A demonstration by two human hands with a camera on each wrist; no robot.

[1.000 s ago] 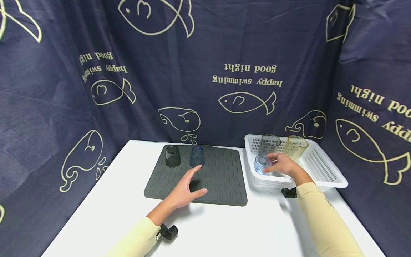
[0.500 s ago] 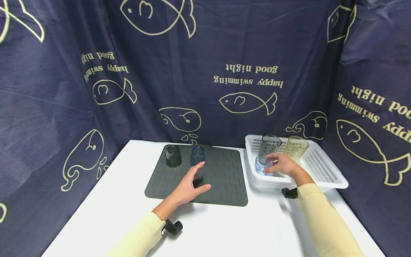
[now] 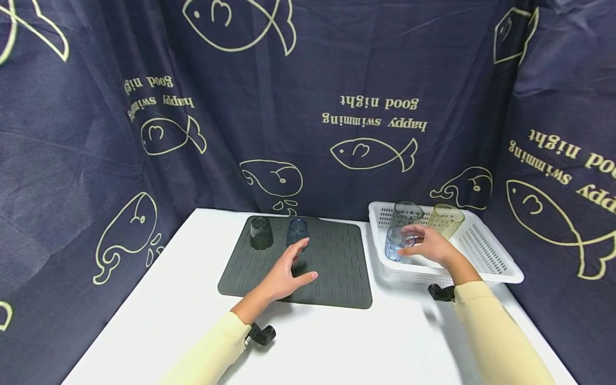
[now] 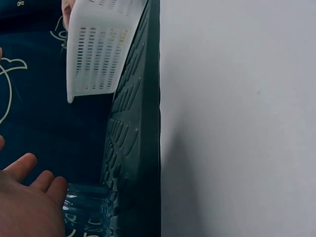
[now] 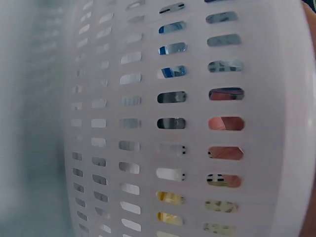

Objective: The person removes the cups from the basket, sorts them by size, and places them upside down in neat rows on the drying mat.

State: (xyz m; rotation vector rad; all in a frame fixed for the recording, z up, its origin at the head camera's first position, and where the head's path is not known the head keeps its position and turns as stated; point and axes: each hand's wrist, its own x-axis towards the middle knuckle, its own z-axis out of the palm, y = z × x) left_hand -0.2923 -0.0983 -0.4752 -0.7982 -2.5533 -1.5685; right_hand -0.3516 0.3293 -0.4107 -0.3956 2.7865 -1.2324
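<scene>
I read this as the pick: right hand (image 3: 432, 247) pinching the light-blue glass (image 3: 392, 252) inside the white basket (image 3: 483, 247), near-left corner. I'd want a firm hold, then straight up past the rim. Left hand (image 3: 279, 279) holds nothing, fingers spread by the navy glass (image 3: 297, 229). Count: three glasses in basket (plus grey glass (image 3: 407, 212), yellow glass (image 3: 447, 218), far edge); two toward mat (image 3: 337, 267) far edge, navy and charcoal glass (image 3: 261, 235).

Head view: taken from above, faced forward and down; worktop (image 3: 366, 342) covered whole-width. Left wrist view: set low, tipped sideways; left hand (image 4: 29, 207) and mat (image 4: 131, 143) edge caught close, basket (image 4: 101, 54) farther. Right wrist view: basket wall faced very near. Basket shared by all three; mat by first two.
</scene>
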